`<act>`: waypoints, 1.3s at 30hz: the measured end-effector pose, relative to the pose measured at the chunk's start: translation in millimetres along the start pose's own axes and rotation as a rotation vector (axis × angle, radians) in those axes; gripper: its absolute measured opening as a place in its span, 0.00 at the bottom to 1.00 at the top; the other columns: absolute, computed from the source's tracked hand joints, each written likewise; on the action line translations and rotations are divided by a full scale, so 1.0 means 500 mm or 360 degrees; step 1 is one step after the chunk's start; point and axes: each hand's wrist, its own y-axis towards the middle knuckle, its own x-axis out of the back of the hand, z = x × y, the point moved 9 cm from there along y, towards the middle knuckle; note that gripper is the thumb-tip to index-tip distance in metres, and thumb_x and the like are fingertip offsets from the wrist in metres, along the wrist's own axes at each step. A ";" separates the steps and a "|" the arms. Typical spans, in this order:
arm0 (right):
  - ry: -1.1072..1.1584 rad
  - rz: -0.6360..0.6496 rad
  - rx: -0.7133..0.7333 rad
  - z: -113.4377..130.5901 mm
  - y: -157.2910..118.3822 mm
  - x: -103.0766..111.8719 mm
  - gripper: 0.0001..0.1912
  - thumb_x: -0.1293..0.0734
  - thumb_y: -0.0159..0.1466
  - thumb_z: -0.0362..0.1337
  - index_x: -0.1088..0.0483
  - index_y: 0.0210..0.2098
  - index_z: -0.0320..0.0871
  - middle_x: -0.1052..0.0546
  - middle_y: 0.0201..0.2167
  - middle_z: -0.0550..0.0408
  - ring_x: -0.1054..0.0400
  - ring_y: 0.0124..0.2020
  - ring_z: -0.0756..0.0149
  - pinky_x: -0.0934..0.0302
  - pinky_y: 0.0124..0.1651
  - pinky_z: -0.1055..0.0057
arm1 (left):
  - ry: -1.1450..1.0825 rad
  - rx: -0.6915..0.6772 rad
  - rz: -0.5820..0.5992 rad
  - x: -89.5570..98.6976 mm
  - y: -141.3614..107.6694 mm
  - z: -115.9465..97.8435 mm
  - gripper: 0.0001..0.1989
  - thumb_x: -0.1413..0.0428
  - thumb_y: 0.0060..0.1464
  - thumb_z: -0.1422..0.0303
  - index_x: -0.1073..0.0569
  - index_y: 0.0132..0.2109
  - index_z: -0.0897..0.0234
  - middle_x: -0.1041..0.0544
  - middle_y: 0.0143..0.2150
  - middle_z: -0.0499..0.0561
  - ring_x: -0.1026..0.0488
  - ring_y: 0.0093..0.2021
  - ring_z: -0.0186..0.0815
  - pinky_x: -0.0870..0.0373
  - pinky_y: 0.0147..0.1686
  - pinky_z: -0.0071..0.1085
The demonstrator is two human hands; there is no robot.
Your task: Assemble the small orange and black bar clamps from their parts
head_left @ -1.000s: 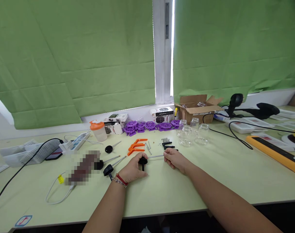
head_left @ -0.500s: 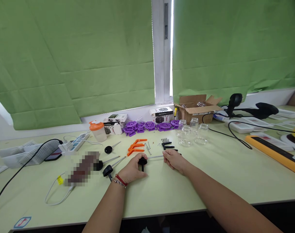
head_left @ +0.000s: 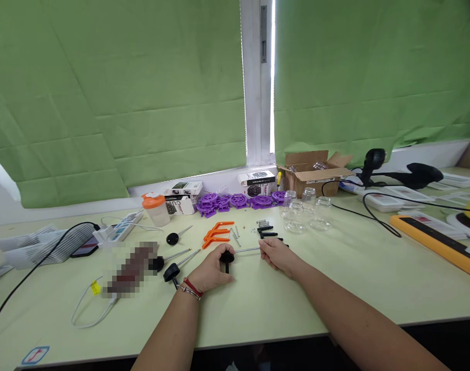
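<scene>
Near the middle of the table (head_left: 273,309), my left hand (head_left: 214,270) is closed around a black knob (head_left: 227,256) with a metal rod (head_left: 246,250) running out to the right. My right hand (head_left: 277,255) pinches the far end of that rod. Left of my left hand lie several similar black knobs (head_left: 172,272) with rods. Beyond my hands are orange plastic pieces (head_left: 216,233), several metal pins (head_left: 235,236), springs (head_left: 263,223) and black rod-like parts (head_left: 269,234).
Purple plastic parts (head_left: 238,201), small boxes (head_left: 257,178), glass jars (head_left: 296,216) and an open carton (head_left: 316,175) line the back. At left are an orange-lidded cup (head_left: 155,208), power strip (head_left: 124,225) and cables. An orange bar-shaped object (head_left: 436,248) lies right.
</scene>
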 end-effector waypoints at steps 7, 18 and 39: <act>0.0096 0.0025 0.0018 -0.018 0.017 0.003 0.13 0.42 0.61 0.47 0.40 0.30 0.43 0.33 0.21 0.61 0.49 0.12 0.80 0.55 0.13 0.79 | 0.0008 0.0008 -0.0009 0.000 0.001 0.001 0.28 0.40 0.33 0.79 0.37 0.45 0.61 0.36 0.41 0.48 0.38 0.40 0.33 0.40 0.38 0.29; 0.0118 0.0111 0.0088 -0.010 0.015 0.000 0.05 0.40 0.59 0.37 0.41 0.31 0.43 0.32 0.22 0.61 0.48 0.13 0.80 0.54 0.14 0.80 | 0.0015 0.0008 -0.0003 0.001 0.001 0.003 0.28 0.40 0.33 0.79 0.37 0.45 0.61 0.36 0.40 0.48 0.38 0.40 0.33 0.40 0.39 0.29; -0.0023 0.0073 0.0073 -0.005 0.009 -0.001 0.18 0.46 0.63 0.47 0.40 0.24 0.42 0.40 0.12 0.64 0.51 0.10 0.79 0.57 0.15 0.78 | -0.0001 0.0013 -0.0016 0.001 0.001 0.002 0.28 0.39 0.33 0.78 0.36 0.46 0.62 0.35 0.40 0.49 0.38 0.40 0.33 0.39 0.39 0.29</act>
